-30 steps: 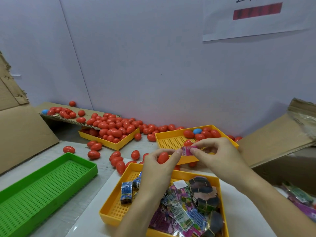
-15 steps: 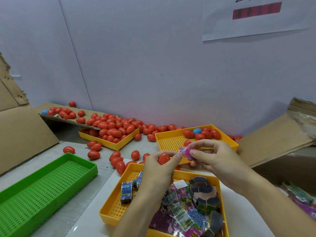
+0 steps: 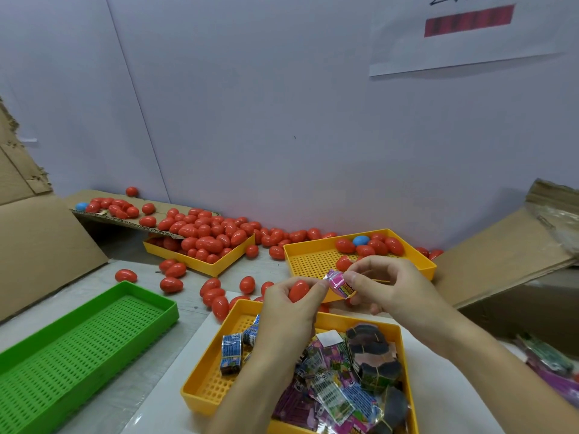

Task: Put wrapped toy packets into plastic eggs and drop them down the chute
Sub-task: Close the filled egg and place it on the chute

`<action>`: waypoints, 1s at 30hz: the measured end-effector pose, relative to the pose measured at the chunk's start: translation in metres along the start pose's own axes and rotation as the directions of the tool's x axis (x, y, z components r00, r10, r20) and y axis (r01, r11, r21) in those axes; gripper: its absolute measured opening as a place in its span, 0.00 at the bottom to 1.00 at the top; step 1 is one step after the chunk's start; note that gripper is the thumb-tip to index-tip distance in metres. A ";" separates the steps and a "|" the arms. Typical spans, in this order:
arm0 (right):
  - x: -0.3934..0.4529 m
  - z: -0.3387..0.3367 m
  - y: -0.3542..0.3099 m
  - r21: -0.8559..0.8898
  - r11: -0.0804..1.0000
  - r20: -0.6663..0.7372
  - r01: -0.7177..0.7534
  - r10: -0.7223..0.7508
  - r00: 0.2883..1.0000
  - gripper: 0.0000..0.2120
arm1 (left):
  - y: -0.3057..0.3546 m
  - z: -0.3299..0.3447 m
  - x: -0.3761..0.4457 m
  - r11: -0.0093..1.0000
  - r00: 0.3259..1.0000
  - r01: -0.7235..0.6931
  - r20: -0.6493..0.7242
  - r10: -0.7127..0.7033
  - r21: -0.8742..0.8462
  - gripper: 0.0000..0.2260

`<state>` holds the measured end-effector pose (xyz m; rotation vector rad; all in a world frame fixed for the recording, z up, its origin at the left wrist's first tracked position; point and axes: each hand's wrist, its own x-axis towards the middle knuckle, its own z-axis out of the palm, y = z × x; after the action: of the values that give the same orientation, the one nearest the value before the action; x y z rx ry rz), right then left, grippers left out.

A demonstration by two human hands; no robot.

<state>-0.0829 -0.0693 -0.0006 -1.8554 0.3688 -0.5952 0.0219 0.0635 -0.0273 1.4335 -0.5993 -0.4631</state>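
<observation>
Two hands are meeting in front of us, above the far edge of the nearest yellow tray [image 3: 200, 393], which is holding a heap of wrapped packets [image 3: 332, 389] and small blue boxes [image 3: 232, 352]. Our left hand [image 3: 291, 311] is rising from below with its back toward us, fingers curled around a red egg [image 3: 299, 290]; the egg is sitting between thumb and fingers with its long axis tilted, upper end leaning right and away. We cannot tell whether the egg is split or whole. Our right hand [image 3: 388, 289] is reaching in from the right, wrist bent, thumb and forefinger pinching a pink packet [image 3: 340, 283]. The packet's long axis is running from upper left to lower right, its upper-left end touching the tip of our left forefinger just beside the egg. The other right fingers are curling loosely beneath it.

To our left, a green tray [image 3: 94, 336] is lying lengthwise, running away from us. Loose red eggs [image 3: 216, 296] are lying scattered on the table between the trays. Behind our hands, a second yellow tray [image 3: 313, 261] is holding several red eggs and a blue egg [image 3: 360, 240] along its far side. Further left, a third yellow tray [image 3: 216, 267] is piled with red eggs, and a sloping cardboard chute [image 3: 125, 220] is overhanging it, carrying more red eggs and another blue one. At right, cardboard flaps [image 3: 501, 252] are leaning near the wall.
</observation>
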 end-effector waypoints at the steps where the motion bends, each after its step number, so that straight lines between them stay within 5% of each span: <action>1: 0.000 0.000 0.000 -0.009 1.000 -0.006 0.013 -0.013 1.000 0.17 | 0.000 0.000 0.000 1.000 1.000 -0.007 0.003 0.007 0.006 0.08; 8: 0.001 0.002 0.005 -0.021 1.000 -0.013 0.008 -0.008 1.000 0.07 | -0.001 0.003 -0.001 0.996 0.998 -0.047 0.049 0.043 0.075 0.11; 18: 0.003 -0.002 0.007 0.069 0.990 0.051 -0.119 0.115 0.992 0.12 | -0.004 0.001 -0.001 0.987 0.996 -0.082 0.058 0.074 0.142 0.09; 23: 0.006 -0.005 0.010 0.176 0.978 -0.083 -0.111 0.127 0.988 0.12 | 0.000 0.000 -0.003 0.992 0.990 -0.010 0.139 -0.007 0.122 0.07; 30: 0.005 -0.006 0.012 0.010 0.999 -0.102 -0.048 0.049 0.994 0.10 | -0.003 0.005 -0.004 0.980 0.972 -0.060 0.234 0.015 0.188 0.03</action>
<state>-0.0821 -0.0808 -0.0086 -1.8079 0.4776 -0.6591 0.0156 0.0623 -0.0307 1.5614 -0.8773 -0.5586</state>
